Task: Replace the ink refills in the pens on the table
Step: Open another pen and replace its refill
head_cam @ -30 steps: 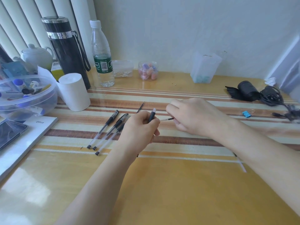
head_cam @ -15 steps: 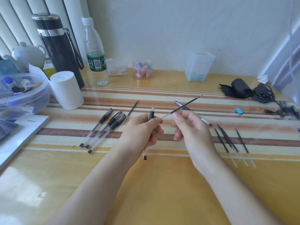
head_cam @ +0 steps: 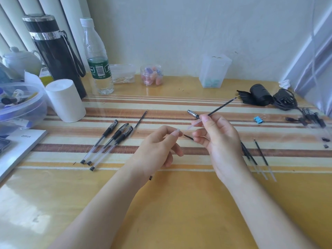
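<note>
The left hand (head_cam: 158, 148) is curling its fingers (head_cam: 177, 132) loosely round a pen barrel (head_cam: 150, 177). Most of the barrel is hiding inside the fist, with only its black end cap poking out below the wrist. A short dark piece (head_cam: 188, 137) is showing just past those fingertips, toward the other hand, and I cannot tell whether it belongs to the barrel.

The right hand (head_cam: 221, 146) is pinching a refill (head_cam: 221, 106) between thumb and forefinger. The dark, ink-filled length is slanting up and away from the fingers. The clear tail is reaching down toward the left fingertips, close to them, but contact is unclear.

Three pens (head_cam: 111, 141) are lying side by side on the table (head_cam: 179, 212), well off to the outer side of the left fingers. A lone refill (head_cam: 141, 118) is lying beyond these pens. A dark and silver pen (head_cam: 193, 113) is lying just behind the right fingers. Spare refills (head_cam: 262, 155) are lying near the outer side of the right hand, partly hidden by it, and a blue clip (head_cam: 258, 119) is sitting farther out. Far beyond the left fingers a black flask (head_cam: 55, 51), a water bottle (head_cam: 98, 56) and a white cylinder (head_cam: 65, 100) are standing upright.
</note>
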